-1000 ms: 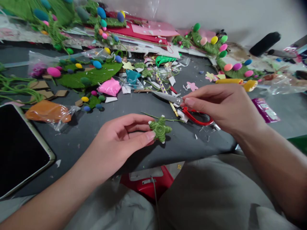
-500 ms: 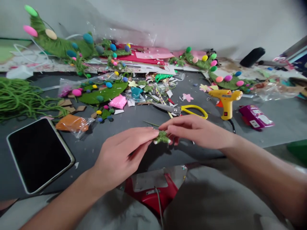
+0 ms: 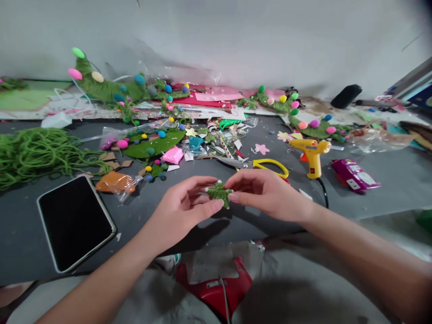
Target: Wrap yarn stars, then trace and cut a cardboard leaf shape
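Between my two hands is a small star wrapped in green yarn (image 3: 220,193), its tips white. The fingers and thumb of my left hand (image 3: 189,202) pinch it from the left. On the other side, my right hand (image 3: 266,194) grips its right edge between thumb and fingertips. The star is held just above the dark tabletop (image 3: 141,234), its face turned towards me. Just beyond my hands lie scissors with yellow handles (image 3: 270,165), blades pointing left.
A yellow glue gun (image 3: 312,155) and a purple packet (image 3: 356,175) are at the right. Left are a tablet (image 3: 76,225), an orange packet (image 3: 116,182) and green yarn (image 3: 43,155). Behind lie paper scraps, a green felt leaf (image 3: 153,145) and a green crescent with coloured balls (image 3: 104,87).
The star has been turned so more of its face shows, and my left thumb has come round to its front. The whole view has shifted slightly up and left.
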{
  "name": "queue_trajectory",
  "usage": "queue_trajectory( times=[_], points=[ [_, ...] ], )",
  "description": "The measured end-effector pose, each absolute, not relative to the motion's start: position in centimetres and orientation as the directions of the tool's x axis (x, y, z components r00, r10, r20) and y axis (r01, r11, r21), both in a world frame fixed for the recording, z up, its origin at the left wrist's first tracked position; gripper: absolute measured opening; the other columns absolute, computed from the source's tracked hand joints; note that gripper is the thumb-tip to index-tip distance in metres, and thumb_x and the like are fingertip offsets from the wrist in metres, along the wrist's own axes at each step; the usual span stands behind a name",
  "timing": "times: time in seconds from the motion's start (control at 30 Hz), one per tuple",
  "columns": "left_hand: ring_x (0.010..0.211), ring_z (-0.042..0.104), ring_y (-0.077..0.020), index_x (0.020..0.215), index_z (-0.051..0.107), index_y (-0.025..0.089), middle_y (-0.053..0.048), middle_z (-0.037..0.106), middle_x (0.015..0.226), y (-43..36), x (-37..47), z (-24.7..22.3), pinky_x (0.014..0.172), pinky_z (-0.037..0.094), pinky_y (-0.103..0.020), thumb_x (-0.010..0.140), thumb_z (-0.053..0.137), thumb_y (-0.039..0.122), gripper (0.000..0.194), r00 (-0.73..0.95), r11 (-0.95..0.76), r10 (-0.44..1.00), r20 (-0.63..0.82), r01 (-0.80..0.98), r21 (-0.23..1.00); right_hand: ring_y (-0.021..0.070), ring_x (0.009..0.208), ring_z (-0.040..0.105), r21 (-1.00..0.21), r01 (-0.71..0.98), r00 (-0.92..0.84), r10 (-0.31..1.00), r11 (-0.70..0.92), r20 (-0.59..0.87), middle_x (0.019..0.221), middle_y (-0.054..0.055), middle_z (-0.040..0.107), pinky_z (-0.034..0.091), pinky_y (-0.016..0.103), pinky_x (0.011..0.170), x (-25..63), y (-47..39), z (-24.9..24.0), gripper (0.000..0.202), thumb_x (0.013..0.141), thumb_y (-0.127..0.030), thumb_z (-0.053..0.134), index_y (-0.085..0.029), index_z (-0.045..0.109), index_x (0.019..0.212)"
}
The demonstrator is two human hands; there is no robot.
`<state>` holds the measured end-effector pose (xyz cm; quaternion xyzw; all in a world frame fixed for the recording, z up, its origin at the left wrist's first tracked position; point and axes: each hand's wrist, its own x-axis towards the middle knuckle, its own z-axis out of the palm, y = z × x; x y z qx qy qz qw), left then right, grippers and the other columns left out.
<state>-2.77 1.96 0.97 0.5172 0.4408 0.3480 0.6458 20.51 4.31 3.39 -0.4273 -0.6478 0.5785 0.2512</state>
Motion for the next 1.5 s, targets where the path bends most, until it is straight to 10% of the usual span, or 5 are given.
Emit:
queue_trajectory(
  times=[0.37,0.97,1.27,1.37,1.5],
  points=[
    [0.078,0.073,-0.0195,0.104,0.072,0.019,-0.004,0.078,0.086,2.1,-2.2,2.5,0.074,0.057,-0.031,0.081,0.083,0.041,0.034,0.289,0.162,0.935,-0.205,0.166,0.973,0.0161,0.085,0.066,-0.854,0.443,-0.491,0.871,0.272,0.023,0.096,0.004,0.074,0.051,0.030,0.075,19.6,3.4,3.8,0.020,0.094,-0.037,0.069,-0.019,0.075,0.100],
    [0.115,0.070,-0.0282,0.118,0.068,0.018,-0.014,0.072,0.128,1.5,-3.3,3.4,0.096,0.059,-0.042,0.082,0.080,0.046,0.047,0.239,0.105,0.961,-0.138,0.146,0.984,0.0164,0.084,0.068,-0.969,0.245,-0.456,0.881,-0.009,-0.124,0.090,0.004,0.073,0.055,0.031,0.080,21.5,4.7,3.7,0.031,0.084,-0.040,0.079,-0.017,0.071,0.103],
    [0.071,0.070,-0.0208,0.103,0.071,0.023,-0.003,0.073,0.080,1.8,-3.4,4.3,0.070,0.058,-0.033,0.100,0.054,0.048,0.030,0.275,-0.180,0.961,0.034,0.527,0.831,0.0138,0.074,0.063,-0.942,0.320,-0.431,0.869,-0.102,-0.241,0.082,0.003,0.071,0.052,0.029,0.075,23.9,5.9,4.5,0.033,0.086,-0.047,0.076,-0.017,0.069,0.095],
    [0.112,0.069,-0.0269,0.120,0.070,0.025,-0.008,0.074,0.117,1.7,-3.1,4.5,0.099,0.055,-0.043,0.102,0.049,0.036,0.030,0.341,-0.384,0.917,0.206,0.616,0.688,0.0130,0.071,0.060,-0.944,0.327,-0.458,0.867,-0.042,-0.198,0.080,0.002,0.069,0.050,0.029,0.071,24.0,6.6,4.5,0.031,0.086,-0.048,0.074,-0.018,0.070,0.089],
    [0.159,0.021,-0.0298,0.157,0.039,0.028,-0.006,0.029,0.171,0.5,-3.1,4.7,0.128,0.024,-0.054,0.099,0.055,0.034,0.061,0.390,-0.424,0.901,0.191,0.694,0.582,0.0130,0.070,0.061,-0.959,0.282,-0.552,0.811,-0.034,-0.191,0.078,0.001,0.069,0.049,0.027,0.071,23.7,7.0,4.0,0.030,0.085,-0.047,0.076,-0.018,0.071,0.094]
  ],
)
